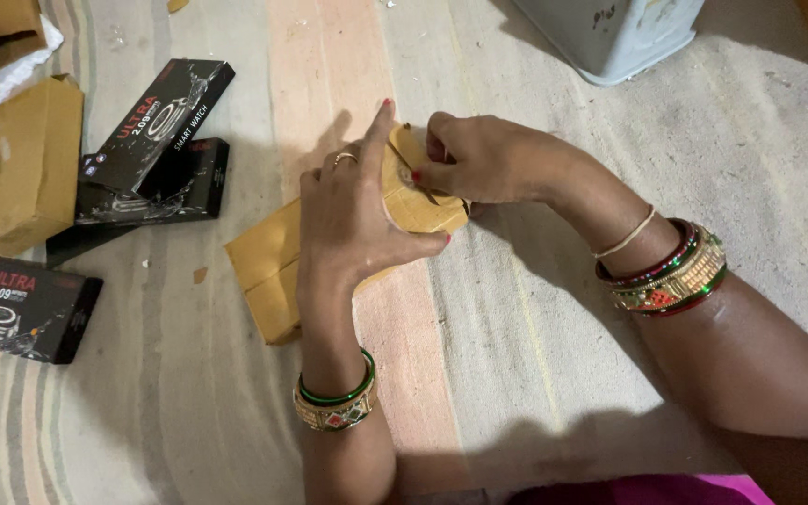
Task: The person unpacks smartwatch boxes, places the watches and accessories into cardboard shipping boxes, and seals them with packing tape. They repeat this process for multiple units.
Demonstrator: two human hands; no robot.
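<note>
Down on the striped floor mat (516, 309), a flat brown cardboard package (273, 266) lies at a slant, its far end under both hands. The left hand (353, 210) comes in from below, wrist bent forward, and presses on top of the package: the thumb hooks round the near edge at the right, the forefinger points straight up and away, the other fingers lie spread over the cardboard. So it is partly open, bearing down rather than gripping. The right hand (474, 159) reaches across from the right, forearm slanting over the mat, and its fingers are pinched together on a thin dark tool or strip (418, 182) at the package's far end; just what that thin thing is I cannot make out. The two hands are almost touching over that corner.

Bangles in green, red and gold sit on both wrists. Off to the left lie three black product boxes (156, 126), two of them stacked and overlapping, next to a brown carton (35, 164). A pale grey bin (610, 37) stands at the top edge.
</note>
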